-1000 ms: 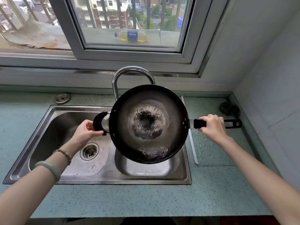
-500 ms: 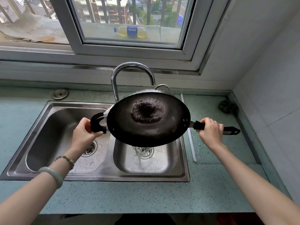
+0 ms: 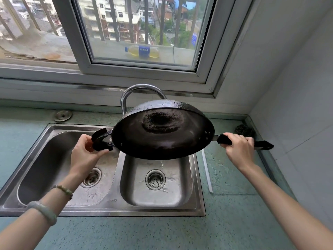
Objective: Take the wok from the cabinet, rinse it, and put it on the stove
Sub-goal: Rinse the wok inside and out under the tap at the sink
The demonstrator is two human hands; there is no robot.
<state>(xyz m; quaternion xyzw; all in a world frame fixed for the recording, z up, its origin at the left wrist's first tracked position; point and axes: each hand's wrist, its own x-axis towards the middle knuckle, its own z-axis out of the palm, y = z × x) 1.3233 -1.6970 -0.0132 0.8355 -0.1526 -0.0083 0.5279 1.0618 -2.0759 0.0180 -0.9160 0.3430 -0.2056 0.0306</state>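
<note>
There, above the right basin of the sink (image 3: 111, 208), the person held the wok (image 3: 162, 139) in the air with both hands. It was tipped toward them, so its dark inside faced the room and its low edge hung over the drain (image 3: 155, 179). The left hand (image 3: 84, 156) pinched the small loop handle (image 3: 100, 141) between thumb and curled fingers. The right hand (image 3: 239, 150) was closed around the long handle (image 3: 263, 145), and the end of that handle stuck out past the knuckles. The far edge of the wok stood just in front of the curved tap (image 3: 142, 89); I could not tell if they touched. The stove was not in view. I think the weak point was the left side: a pinch on a wet handle could slip, and then the wok would swing down and hit the steel of the sink. Lifting it carelessly could also knock the edge against the tap. If it was carried away before the water ran off, drops would fall on the counter (image 3: 162, 231).
</note>
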